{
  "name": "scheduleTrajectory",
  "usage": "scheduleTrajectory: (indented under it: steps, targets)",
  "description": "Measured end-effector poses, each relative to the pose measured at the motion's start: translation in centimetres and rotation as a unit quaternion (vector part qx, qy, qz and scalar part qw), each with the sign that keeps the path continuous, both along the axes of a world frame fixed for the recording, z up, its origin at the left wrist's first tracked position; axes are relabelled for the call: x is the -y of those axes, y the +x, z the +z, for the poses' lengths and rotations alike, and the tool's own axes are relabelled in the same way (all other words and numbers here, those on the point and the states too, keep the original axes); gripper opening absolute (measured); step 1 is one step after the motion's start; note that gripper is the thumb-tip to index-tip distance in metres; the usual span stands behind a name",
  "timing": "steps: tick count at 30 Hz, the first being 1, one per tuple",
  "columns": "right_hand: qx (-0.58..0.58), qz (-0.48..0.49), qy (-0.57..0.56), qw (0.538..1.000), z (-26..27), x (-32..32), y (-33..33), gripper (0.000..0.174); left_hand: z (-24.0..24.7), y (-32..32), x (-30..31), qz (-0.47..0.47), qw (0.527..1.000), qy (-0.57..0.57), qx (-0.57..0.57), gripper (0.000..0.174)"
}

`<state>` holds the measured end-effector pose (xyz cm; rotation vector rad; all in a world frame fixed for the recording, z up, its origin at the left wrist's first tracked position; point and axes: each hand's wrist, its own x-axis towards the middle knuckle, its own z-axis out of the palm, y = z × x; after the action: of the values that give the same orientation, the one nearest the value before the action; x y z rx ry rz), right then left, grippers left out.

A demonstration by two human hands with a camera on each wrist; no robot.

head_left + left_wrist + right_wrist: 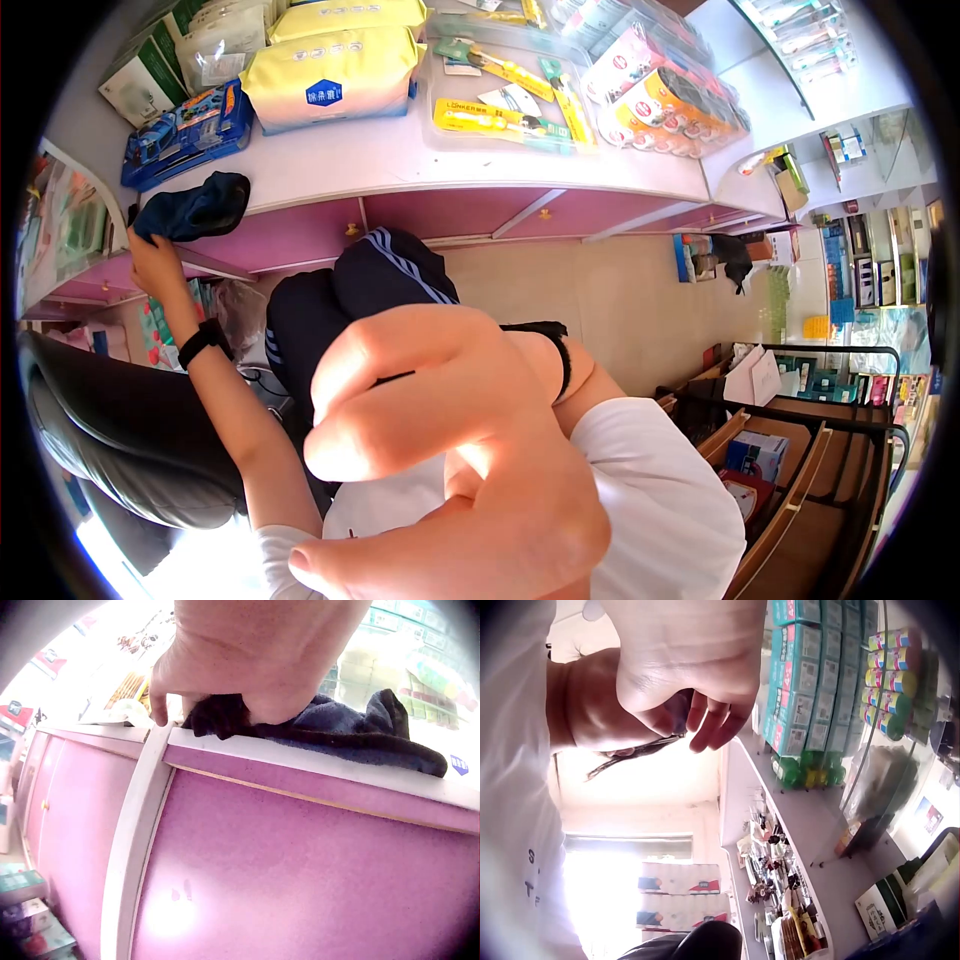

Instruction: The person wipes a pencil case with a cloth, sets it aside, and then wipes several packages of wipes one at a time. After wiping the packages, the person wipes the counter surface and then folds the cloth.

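A dark blue cloth (188,212) with a black edge lies on the front of the white counter (400,172), at the left of the head view. My left hand (157,268) grips its near end. From the left wrist, that cloth (337,724) looks soft and fuzzy, bunched under the fingers along the counter's edge. My right hand (450,430) is raised close before the head camera, its fingers loosely bent and the thumb apart from them. The right wrist view shows this hand (694,667) with bent fingers overlapping something dark; nothing shows held in the head view.
Behind the cloth stand a blue box (190,135), yellow wipe packs (330,75) and a clear bin (510,135) of yellow packages. Pink cabinet doors (440,215) run below. A black chair (120,450) is at left, a wooden rack (800,480) at right.
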<state>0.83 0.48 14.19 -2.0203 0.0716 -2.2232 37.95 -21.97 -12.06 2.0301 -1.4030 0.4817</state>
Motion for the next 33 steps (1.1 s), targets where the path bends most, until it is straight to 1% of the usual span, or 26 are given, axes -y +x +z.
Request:
scheduleTrajectory:
  steps: [3,4,5,7,13,15,19,21,22,24,27,30,33]
  targets:
    - [0.033,-0.037,-0.024,0.998,-0.2,0.4,0.7,0.033,0.0,0.0,-0.1,0.001,0.999,0.023,-0.023,0.043]
    - [0.034,-0.039,-0.024,0.998,-0.2,0.4,1.1,0.033,0.0,-0.2,-0.2,-0.003,0.999,0.016,-0.028,0.042]
    - [0.058,-0.047,-0.013,0.997,-0.2,0.3,1.6,0.029,0.2,-0.2,-0.2,-0.007,0.999,0.007,-0.033,0.042]
    - [0.083,-0.056,-0.005,0.995,-0.1,0.3,1.9,0.029,0.4,-0.4,-0.3,-0.013,0.999,0.003,-0.030,0.041]
    - [0.044,-0.023,-0.016,0.999,-0.3,0.4,1.2,0.023,0.9,-1.0,-0.5,-0.013,0.999,0.002,-0.035,0.039]
    - [0.045,0.006,-0.004,0.999,0.4,0.2,0.9,0.023,0.8,-0.7,-0.6,-0.011,0.999,0.008,-0.041,0.039]
    - [0.035,0.008,-0.003,0.999,-0.1,0.3,0.7,0.026,0.4,-0.4,-0.4,-0.017,0.999,-0.004,-0.040,0.039]
    - [-0.009,0.003,0.008,1.000,0.0,0.2,0.1,0.025,0.4,-0.4,-0.5,-0.018,0.999,-0.011,-0.029,0.039]
    - [-0.010,0.003,0.007,1.000,-0.1,0.3,0.3,0.025,0.6,-0.6,-0.7,-0.016,0.999,-0.003,-0.035,0.039]
    - [0.026,0.006,-0.031,0.999,-0.4,0.7,0.8,0.016,1.0,-1.0,-0.6,-0.016,0.999,0.000,-0.043,0.039]
    - [0.040,-0.011,-0.042,0.998,-0.5,0.8,1.3,0.012,0.9,-1.2,-0.7,-0.019,0.998,-0.005,-0.052,0.039]
    - [0.039,-0.022,-0.038,0.998,-0.6,0.6,1.6,0.010,1.4,-1.2,-0.8,-0.010,0.999,0.004,-0.044,0.038]
    - [0.027,-0.020,-0.028,0.999,-0.6,0.4,1.7,0.011,1.6,-1.7,-1.3,-0.014,0.998,0.003,-0.063,0.038]
